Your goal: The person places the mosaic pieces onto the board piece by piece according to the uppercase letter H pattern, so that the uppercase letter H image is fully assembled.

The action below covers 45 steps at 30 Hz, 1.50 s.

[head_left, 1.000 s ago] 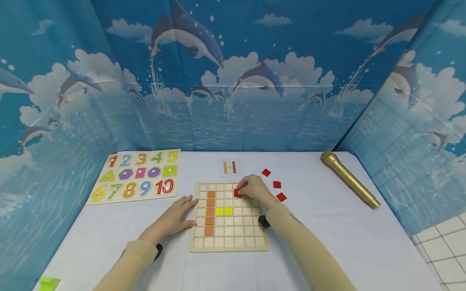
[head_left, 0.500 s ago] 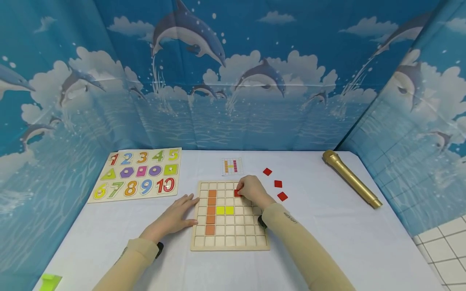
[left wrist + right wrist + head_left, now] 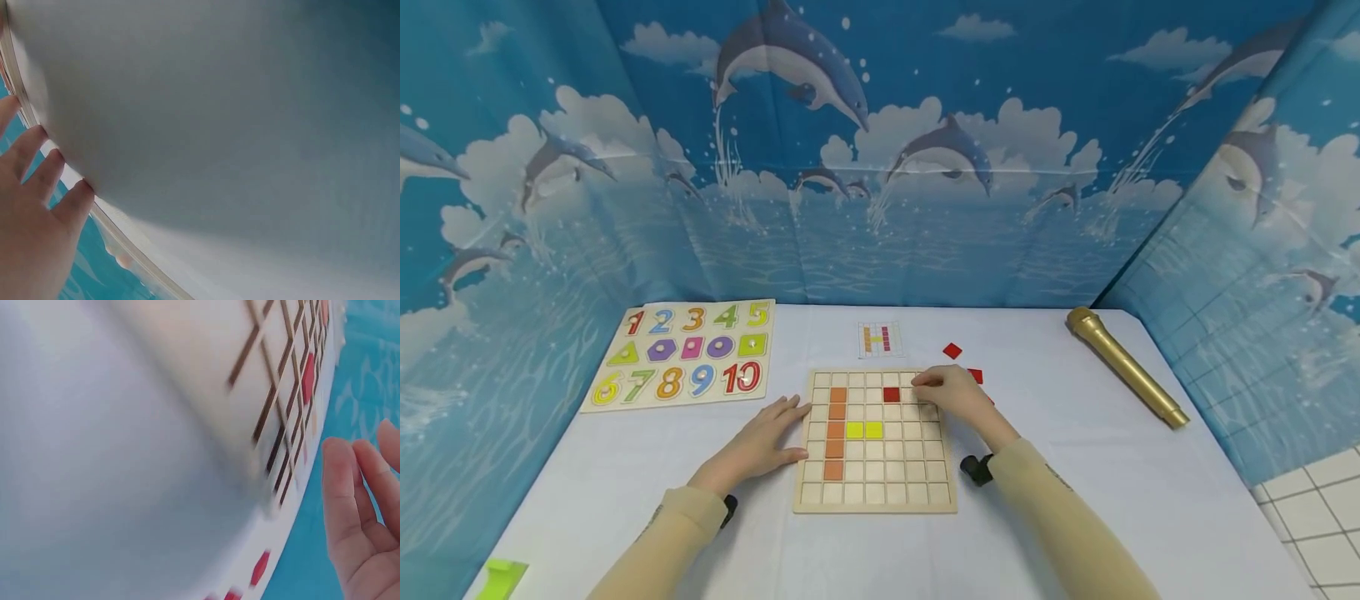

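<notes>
A wooden grid board [image 3: 875, 497] lies on the white table with a column of orange square tiles [image 3: 835, 429] and two yellow tiles [image 3: 864, 430]. One red tile [image 3: 891, 394] sits in a cell of the second row, also visible in the right wrist view. My left hand [image 3: 758, 446] rests with spread fingers against the board's left edge. Over the board's upper right part is my right hand [image 3: 957, 392], its fingers bent loosely with nothing between them. Loose red tiles [image 3: 952, 351] lie right of the board, partly hidden behind that hand.
Behind the board lies a small pattern card [image 3: 878, 340]. A number and shape puzzle [image 3: 677, 357] is at the back left. A gold microphone [image 3: 1127, 368] lies at the right. A green object [image 3: 502, 578] is at the front left corner. A dolphin-printed curtain [image 3: 880, 242] encloses the table.
My right hand has let go of the red tile, which stays in its cell, and has moved right. The left hand keeps its place at the board's edge.
</notes>
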Tool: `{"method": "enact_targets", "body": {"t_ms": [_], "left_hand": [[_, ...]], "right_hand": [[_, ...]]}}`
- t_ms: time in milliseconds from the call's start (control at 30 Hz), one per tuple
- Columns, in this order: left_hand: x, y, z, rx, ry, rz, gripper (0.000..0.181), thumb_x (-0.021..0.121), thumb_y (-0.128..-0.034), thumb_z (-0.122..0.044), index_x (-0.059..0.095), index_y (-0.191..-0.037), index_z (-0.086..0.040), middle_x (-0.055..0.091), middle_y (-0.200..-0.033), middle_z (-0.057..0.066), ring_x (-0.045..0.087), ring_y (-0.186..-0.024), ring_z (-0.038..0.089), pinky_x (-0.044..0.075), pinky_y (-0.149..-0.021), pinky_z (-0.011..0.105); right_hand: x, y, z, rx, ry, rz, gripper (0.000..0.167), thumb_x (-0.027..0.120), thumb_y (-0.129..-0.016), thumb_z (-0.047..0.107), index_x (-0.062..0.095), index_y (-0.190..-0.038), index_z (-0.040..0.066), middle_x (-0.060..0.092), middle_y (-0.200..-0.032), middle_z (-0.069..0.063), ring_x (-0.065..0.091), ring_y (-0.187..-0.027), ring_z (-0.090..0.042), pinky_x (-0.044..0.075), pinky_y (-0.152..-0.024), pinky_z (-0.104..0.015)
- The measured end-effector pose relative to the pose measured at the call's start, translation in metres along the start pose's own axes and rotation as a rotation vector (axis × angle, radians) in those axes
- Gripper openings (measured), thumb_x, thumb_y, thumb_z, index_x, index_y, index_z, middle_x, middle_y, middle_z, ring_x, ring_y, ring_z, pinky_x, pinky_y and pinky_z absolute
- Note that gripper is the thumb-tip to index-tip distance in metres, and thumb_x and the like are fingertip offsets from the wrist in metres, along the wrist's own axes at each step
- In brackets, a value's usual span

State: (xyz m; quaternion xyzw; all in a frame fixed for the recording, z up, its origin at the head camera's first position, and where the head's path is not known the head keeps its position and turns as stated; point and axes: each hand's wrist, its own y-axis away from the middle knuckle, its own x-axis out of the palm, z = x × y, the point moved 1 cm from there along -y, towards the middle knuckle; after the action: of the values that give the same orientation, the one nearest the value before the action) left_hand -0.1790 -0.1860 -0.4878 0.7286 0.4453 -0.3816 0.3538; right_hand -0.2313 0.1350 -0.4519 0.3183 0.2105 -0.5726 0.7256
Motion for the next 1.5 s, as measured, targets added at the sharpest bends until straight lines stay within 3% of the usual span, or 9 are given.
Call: {"method": "enact_targets", "body": {"t_ms": [133, 300, 567, 733, 967, 1500], "left_hand": [[-0.001, -0.002, 0.001, 0.008, -0.009, 0.002, 0.075, 0.073, -0.0871, -0.037, 0.041, -0.151, -0.014, 0.031, -0.16, 0.014, 0.023, -0.149, 0.039, 0.025, -0.12, 0.058], [-0.002, -0.002, 0.001, 0.023, -0.018, -0.008, 0.075, 0.074, -0.0865, -0.037, 0.042, -0.15, -0.012, 0.033, -0.159, 0.016, 0.025, -0.148, 0.041, 0.025, -0.12, 0.059], [-0.002, 0.0, -0.002, 0.022, -0.022, -0.008, 0.076, 0.075, -0.0858, -0.036, 0.042, -0.15, -0.012, 0.033, -0.159, 0.016, 0.025, -0.148, 0.041, 0.025, -0.119, 0.06], [-0.002, -0.001, -0.002, 0.017, -0.024, -0.007, 0.076, 0.074, -0.0865, -0.036, 0.041, -0.15, -0.012, 0.032, -0.159, 0.016, 0.024, -0.148, 0.041, 0.026, -0.119, 0.06], [-0.003, -0.001, -0.003, -0.007, -0.017, 0.012, 0.075, 0.073, -0.0877, -0.036, 0.04, -0.151, -0.013, 0.03, -0.16, 0.015, 0.022, -0.149, 0.04, 0.025, -0.12, 0.06], [-0.002, 0.001, -0.001, 0.007, -0.013, 0.017, 0.075, 0.073, -0.0881, -0.037, 0.04, -0.151, -0.012, 0.031, -0.16, 0.016, 0.023, -0.149, 0.041, 0.025, -0.12, 0.06]], "right_hand": [[-0.016, 0.014, -0.02, 0.003, -0.025, -0.001, 0.027, 0.067, -0.093, 0.024, 0.072, -0.115, 0.01, 0.071, -0.109, -0.006, 0.065, -0.088, -0.016, 0.056, -0.079, -0.034], [-0.03, 0.031, -0.041, 0.027, -0.046, -0.017, 0.029, 0.067, -0.093, 0.024, 0.069, -0.118, 0.009, 0.071, -0.11, -0.008, 0.065, -0.091, -0.017, 0.057, -0.083, -0.038], [-0.038, 0.06, -0.076, 0.094, -0.071, -0.033, 0.031, 0.07, -0.091, 0.025, 0.069, -0.117, 0.008, 0.072, -0.107, -0.007, 0.064, -0.09, -0.016, 0.056, -0.079, -0.028], [-0.042, 0.074, -0.091, 0.111, -0.049, -0.022, 0.032, 0.072, -0.09, 0.024, 0.068, -0.117, 0.007, 0.072, -0.108, -0.007, 0.065, -0.092, -0.016, 0.058, -0.082, -0.033], [-0.047, 0.082, -0.096, 0.099, -0.015, -0.018, 0.034, 0.074, -0.088, 0.02, 0.067, -0.117, 0.005, 0.072, -0.111, -0.01, 0.067, -0.095, -0.019, 0.059, -0.085, -0.04], [-0.038, 0.083, -0.097, 0.112, 0.013, 0.02, 0.035, 0.08, -0.082, 0.018, 0.068, -0.112, 0.005, 0.068, -0.101, -0.005, 0.06, -0.088, -0.016, 0.054, -0.077, -0.028]]}}
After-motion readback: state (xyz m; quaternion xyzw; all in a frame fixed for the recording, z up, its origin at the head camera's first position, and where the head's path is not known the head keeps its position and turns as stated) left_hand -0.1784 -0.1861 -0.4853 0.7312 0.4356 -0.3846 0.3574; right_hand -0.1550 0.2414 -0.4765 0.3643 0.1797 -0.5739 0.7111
